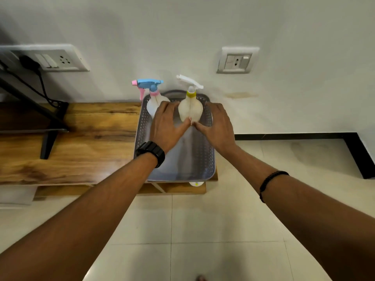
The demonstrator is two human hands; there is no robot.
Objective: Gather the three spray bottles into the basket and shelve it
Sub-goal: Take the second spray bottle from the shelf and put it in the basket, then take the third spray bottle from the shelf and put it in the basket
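Observation:
A grey perforated basket (210,157) sits at the right end of a wooden shelf top (81,138), against the wall. Inside it, at the far end, stand two spray bottles: one with a blue and pink trigger head (151,105) on the left, and one with a white trigger and yellow collar (190,108) on the right. My left hand (167,123) and my right hand (218,123) are both wrapped around the lower body of the yellow-collared bottle, thumbs meeting in front of it. A third bottle is not clearly visible.
A black stand leg (48,126) rests on the left of the wooden top. Wall sockets (60,59) with a plugged cable sit at the upper left, another socket (236,61) at the upper right. A small white object (196,183) peeks out under the basket. Tiled floor lies below.

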